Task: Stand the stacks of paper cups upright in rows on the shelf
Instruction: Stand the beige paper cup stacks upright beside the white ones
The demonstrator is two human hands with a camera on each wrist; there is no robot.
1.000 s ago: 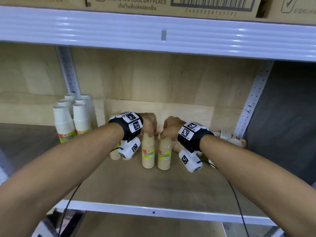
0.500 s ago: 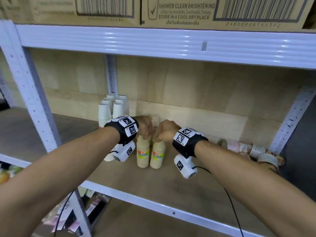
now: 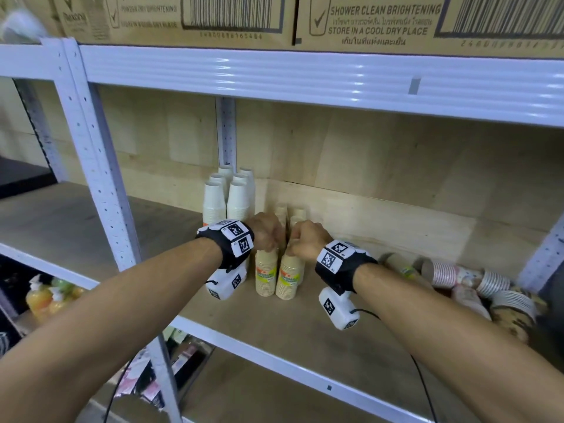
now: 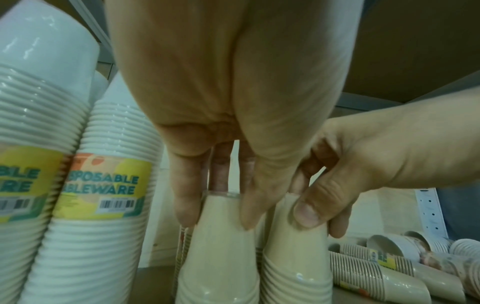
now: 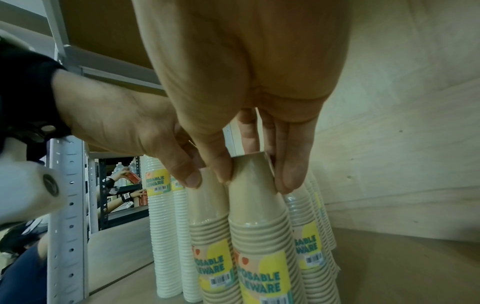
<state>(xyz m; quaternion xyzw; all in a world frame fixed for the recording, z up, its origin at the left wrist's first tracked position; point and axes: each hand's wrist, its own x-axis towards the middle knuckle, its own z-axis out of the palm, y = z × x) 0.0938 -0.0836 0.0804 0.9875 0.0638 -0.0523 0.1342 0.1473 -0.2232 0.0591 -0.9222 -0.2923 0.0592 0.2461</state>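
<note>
Plywood-backed warehouse racking, wooden shelf [image 3: 305, 325] board, and you've got two tan cup stacks standing side by side near the middle. Your left hand [image 3: 265, 233] pinches the top of the left tan stack [image 3: 266, 274], fingers [image 4: 185, 203] curled down over the top cup, and your right hand [image 3: 306, 241] does the same on the right tan stack [image 3: 288, 279]. Both stand upright and touch each other. More tan stacks [image 3: 297, 215] stand right behind them by the back panel. Just to the left is a block of white cup stacks [image 3: 230, 193] in rows, all upright. Over on the right, several patterned cup stacks [image 3: 464, 276] lie on their sides. Cardboard boxes [image 3: 366, 19] sit on the shelf above.
</note>
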